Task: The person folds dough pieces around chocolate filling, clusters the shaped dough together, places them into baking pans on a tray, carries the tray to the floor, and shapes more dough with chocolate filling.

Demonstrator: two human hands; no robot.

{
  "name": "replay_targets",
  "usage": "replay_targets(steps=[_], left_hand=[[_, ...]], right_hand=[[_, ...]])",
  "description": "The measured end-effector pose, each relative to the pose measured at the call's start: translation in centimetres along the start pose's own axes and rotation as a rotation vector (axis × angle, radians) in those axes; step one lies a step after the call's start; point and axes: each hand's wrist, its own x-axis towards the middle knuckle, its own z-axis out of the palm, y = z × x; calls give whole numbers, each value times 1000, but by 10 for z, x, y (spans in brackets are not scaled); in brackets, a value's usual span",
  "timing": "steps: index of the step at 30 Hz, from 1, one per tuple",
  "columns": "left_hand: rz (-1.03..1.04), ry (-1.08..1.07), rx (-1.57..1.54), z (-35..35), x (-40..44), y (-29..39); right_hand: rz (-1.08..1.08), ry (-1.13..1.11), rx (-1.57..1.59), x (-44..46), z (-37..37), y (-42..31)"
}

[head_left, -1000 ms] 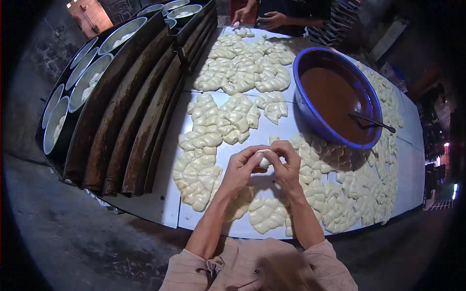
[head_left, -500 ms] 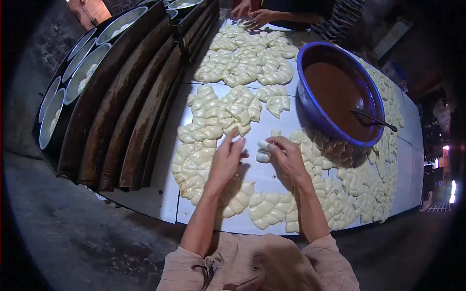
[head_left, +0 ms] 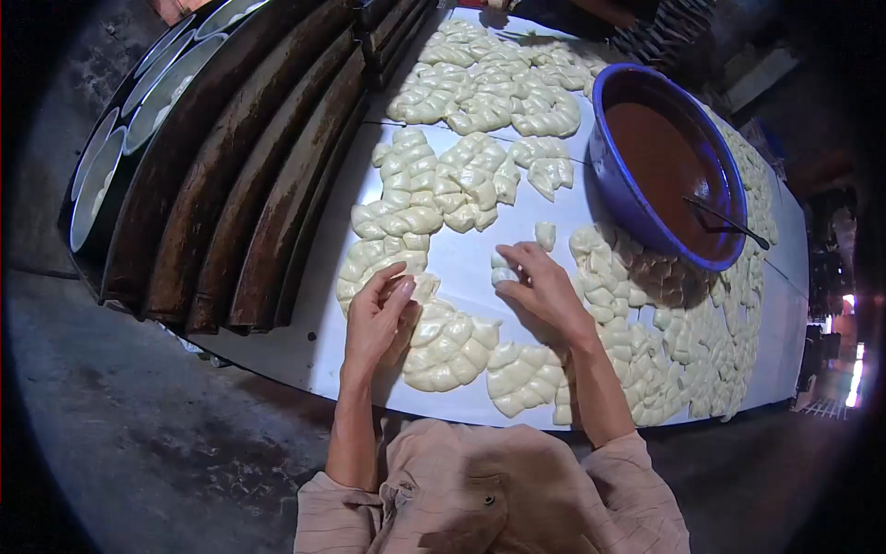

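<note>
My left hand (head_left: 377,316) is over the edge of the braided pale dough (head_left: 383,263) on the left side of the table. Its fingers are bent, with a gap between thumb and forefinger, and nothing shows between them. Near the middle, my right hand (head_left: 543,284) has its thumb and fingers around small pale dough pieces (head_left: 501,274) on the white surface. The hand partly hides these pieces. Just beyond its knuckles stands another small dough piece (head_left: 545,236). A flattened braided dough piece (head_left: 449,346) lies between my forearms.
A blue basin (head_left: 604,175) of brown liquid, with a dark-handled utensil (head_left: 729,222) in it, stands on the right. Dark curved troughs (head_left: 231,185) and round tins (head_left: 171,97) crowd the left. More braided dough (head_left: 480,88) covers the far table and right side.
My left hand has moved left and down, away from the middle. My right hand stays by the small dough pieces. The view has shifted, and the co-worker's hands at the top are mostly cut off.
</note>
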Motion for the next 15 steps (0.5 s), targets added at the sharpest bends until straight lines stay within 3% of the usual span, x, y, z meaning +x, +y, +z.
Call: replay_targets(steps=[4, 6, 8, 9, 12, 15], left_hand=[[112, 93, 185, -11, -9, -8], [101, 80, 178, -9, -17, -5], [140, 23, 281, -4, -22, -3], [207, -11, 379, 3, -26, 0], [667, -207, 707, 23, -23, -6], [658, -304, 795, 48, -30, -10]], right_hand=[[-157, 398, -315, -16, 13, -14], [-180, 295, -319, -35, 7, -23], [-131, 56, -221, -50, 11, -32], [-155, 15, -225, -54, 18, -31], [-230, -63, -192, -56, 36, -20], [-239, -52, -13, -52, 38, -14]])
